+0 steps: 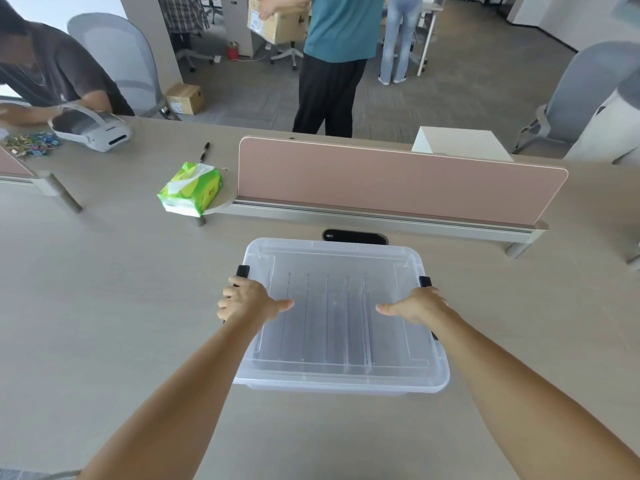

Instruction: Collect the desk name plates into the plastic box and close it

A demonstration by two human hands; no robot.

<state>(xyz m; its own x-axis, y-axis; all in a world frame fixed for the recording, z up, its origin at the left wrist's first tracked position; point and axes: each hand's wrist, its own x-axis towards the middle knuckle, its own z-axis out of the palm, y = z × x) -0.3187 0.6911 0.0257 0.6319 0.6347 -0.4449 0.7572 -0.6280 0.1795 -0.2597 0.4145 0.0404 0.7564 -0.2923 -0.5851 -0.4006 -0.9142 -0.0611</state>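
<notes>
At frame centre on the tabletop (104, 306) sits the clear plastic box (341, 375), lid (341, 258) on, name plates (329, 317) upright inside. The left hand (247, 301) curls its grip over the left black latch (242, 271), thumb on the lid; the right hand (417, 304) does likewise at the right latch (425, 281). The box looks light, stiff and slippery; the latched sides are the best hold.

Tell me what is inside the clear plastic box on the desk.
Through the lid of the plastic box, several thin clear name plates stand in a row, seen edge-on. Any text on them cannot be read. The left hand and right hand cover the box's side edges.
</notes>
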